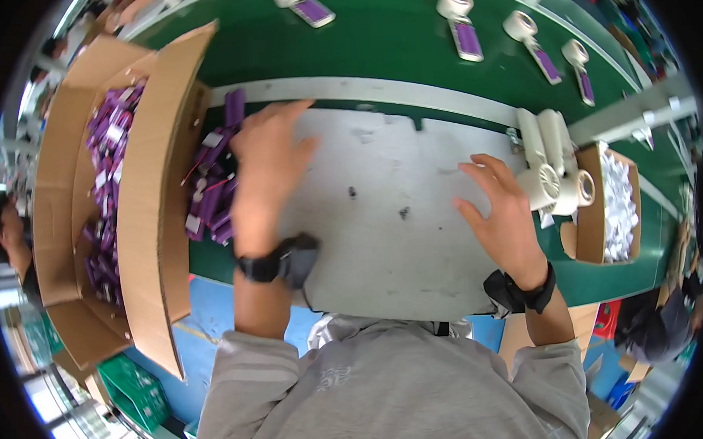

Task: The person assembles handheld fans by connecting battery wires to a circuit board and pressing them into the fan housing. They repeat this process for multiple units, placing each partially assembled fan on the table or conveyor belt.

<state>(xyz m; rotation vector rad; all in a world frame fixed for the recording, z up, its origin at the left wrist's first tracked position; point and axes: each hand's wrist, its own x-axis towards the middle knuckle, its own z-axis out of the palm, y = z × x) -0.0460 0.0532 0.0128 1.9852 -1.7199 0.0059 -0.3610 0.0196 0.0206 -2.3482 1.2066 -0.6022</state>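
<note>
Pointing mixed ways, long purple packs (210,203)

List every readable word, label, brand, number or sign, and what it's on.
None legible:
Grey shirt: pale chest print, too distorted.
Purple packs beside the left hand: white labels, too small.
Purple packs in the open carton: white labels, too small.
Purple-and-white devices on the green surface: any marking too small.

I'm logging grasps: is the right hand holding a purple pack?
No, the right hand is open above the gray board, with nothing visible between its fingers.
</note>
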